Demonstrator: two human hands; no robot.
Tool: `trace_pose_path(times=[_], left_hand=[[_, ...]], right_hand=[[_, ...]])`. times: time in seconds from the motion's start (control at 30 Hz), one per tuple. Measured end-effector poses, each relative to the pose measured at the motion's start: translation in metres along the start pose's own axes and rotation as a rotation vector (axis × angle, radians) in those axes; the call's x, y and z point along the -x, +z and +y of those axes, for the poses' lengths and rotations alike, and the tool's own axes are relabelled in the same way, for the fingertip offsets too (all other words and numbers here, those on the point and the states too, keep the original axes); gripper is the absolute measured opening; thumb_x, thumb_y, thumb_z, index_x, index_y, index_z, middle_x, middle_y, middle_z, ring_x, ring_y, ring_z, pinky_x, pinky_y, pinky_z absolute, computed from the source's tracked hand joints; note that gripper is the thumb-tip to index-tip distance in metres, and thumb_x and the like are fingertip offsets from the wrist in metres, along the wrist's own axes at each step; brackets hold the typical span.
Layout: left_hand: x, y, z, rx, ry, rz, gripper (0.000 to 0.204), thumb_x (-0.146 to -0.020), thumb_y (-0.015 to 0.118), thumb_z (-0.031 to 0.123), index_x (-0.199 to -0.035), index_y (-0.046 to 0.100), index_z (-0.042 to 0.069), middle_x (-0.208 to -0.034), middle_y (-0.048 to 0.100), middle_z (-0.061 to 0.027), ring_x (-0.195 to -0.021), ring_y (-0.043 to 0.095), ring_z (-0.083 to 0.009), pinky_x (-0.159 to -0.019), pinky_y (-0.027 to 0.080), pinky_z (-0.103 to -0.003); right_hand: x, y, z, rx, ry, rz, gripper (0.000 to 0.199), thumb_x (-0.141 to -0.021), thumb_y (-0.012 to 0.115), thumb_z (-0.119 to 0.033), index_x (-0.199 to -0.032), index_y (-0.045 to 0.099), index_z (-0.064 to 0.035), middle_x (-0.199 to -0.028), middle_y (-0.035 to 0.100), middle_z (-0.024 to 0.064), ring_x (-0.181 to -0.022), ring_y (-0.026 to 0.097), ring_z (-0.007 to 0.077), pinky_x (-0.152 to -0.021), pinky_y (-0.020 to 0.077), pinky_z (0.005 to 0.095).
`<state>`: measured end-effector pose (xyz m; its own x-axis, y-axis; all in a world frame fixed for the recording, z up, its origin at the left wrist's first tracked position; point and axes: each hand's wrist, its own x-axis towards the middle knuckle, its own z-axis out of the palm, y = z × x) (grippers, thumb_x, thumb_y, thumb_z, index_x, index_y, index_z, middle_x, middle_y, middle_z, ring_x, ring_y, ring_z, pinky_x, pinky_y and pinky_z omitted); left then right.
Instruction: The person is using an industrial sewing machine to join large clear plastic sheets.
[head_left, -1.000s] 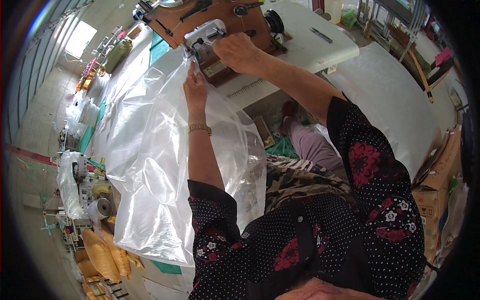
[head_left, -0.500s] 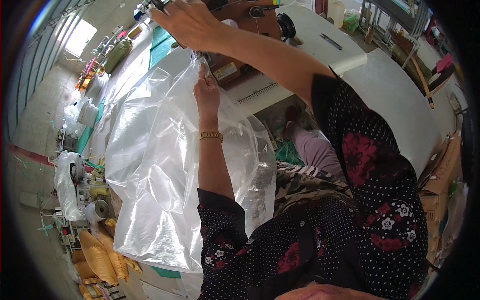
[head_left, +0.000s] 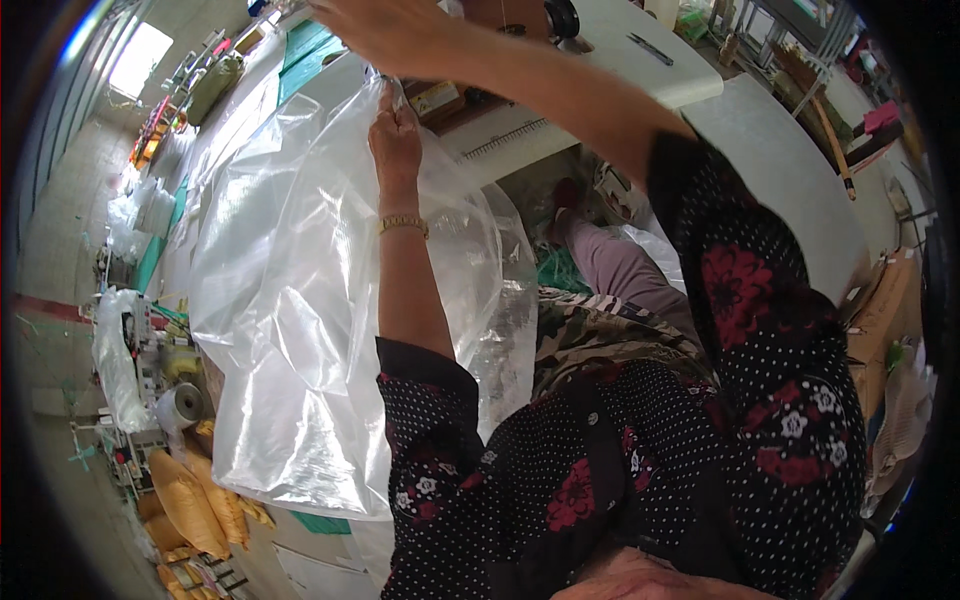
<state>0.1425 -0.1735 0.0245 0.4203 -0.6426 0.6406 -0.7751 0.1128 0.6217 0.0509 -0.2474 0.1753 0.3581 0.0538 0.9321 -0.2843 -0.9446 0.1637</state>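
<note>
Head view, single entry. Item one: a large clear plastic bag [head_left: 300, 300], crumpled and glossy, is seen hanging from the upper middle of the picture down toward the lower left, in front of the person's lap and to the left of the left forearm. Its top edge is gathered near the upper centre, just below the edge of the white bench [head_left: 690, 80]. Item two: the left hand [head_left: 397, 135] is raised, fingers closed in a pinch on the bag's upper edge; a gold bracelet [head_left: 403, 225] is worn at the wrist below it. Item three: the right hand [head_left: 385, 35] is held higher, at the top rim of the picture, palm downward over the bag's top edge; contact with the film is suggested, but whether it is gripped or merely touched cannot be told, since the fingertips are cut off by the frame. The right forearm is stretched diagonally from the dark dotted floral sleeve [head_left: 760, 290] up to that hand. A pale ruler strip [head_left: 500, 145] is set along the bench's near edge, just right of the left hand. Further items: yellow filled sacks [head_left: 190, 505] are stacked at the lower left, and a white roll [head_left: 180, 405] is placed just above them, well apart from both hands.
</note>
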Motion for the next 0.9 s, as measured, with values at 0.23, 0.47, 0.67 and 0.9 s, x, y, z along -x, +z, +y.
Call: trace_pose_path(times=[0.23, 0.47, 0.67, 0.9], left_hand=[[0.049, -0.023, 0.018, -0.01, -0.052, -0.066, 0.065, -0.089, 0.06, 0.02, -0.142, 0.031, -0.005, -0.075, 0.063, -0.01, -0.064, 0.061, -0.0165, -0.062, 0.05, -0.032], [0.161, -0.046, 0.101, -0.297, -0.09, -0.267, 0.052, -0.081, 0.068, 0.024, -0.124, 0.046, 0.002, -0.088, 0.062, -0.0128, -0.079, 0.062, -0.0308, -0.068, 0.048, -0.042], [0.221, -0.077, 0.119, -0.672, 0.032, -0.292, 0.043, -0.074, 0.074, 0.018, -0.109, 0.054, 0.006, -0.111, 0.052, -0.0104, -0.111, 0.047, -0.0299, -0.091, 0.037, -0.043], [0.286, -0.13, 0.124, -0.874, -0.01, -0.166, 0.066, -0.076, 0.072, 0.014, -0.135, 0.043, 0.009, -0.134, 0.04, -0.0139, -0.129, 0.036, -0.0335, -0.104, 0.027, -0.054]], right_hand=[[0.215, -0.057, -0.083, -0.643, 0.83, -0.548, 0.038, -0.087, 0.06, -0.035, -0.074, 0.061, 0.0008, -0.068, 0.062, 0.0178, -0.064, 0.061, 0.0335, -0.06, 0.0464, 0.041], [0.301, -0.104, -0.158, -1.052, 1.318, -0.439, 0.026, -0.091, 0.059, -0.024, -0.087, 0.063, 0.0007, -0.075, 0.064, 0.0026, -0.067, 0.055, 0.0065, -0.061, 0.0455, 0.0245], [0.291, -0.133, -0.182, -1.029, 1.236, -0.511, 0.025, -0.09, 0.059, -0.022, -0.094, 0.059, 0.0023, -0.072, 0.063, 0.013, -0.066, 0.06, 0.0187, -0.065, 0.0475, 0.0329], [0.244, -0.164, -0.172, -0.767, 0.866, -0.153, 0.032, -0.089, 0.058, -0.018, -0.112, 0.052, 0.0031, -0.1, 0.06, 0.015, -0.083, 0.06, 0.023, -0.071, 0.048, 0.0362]])
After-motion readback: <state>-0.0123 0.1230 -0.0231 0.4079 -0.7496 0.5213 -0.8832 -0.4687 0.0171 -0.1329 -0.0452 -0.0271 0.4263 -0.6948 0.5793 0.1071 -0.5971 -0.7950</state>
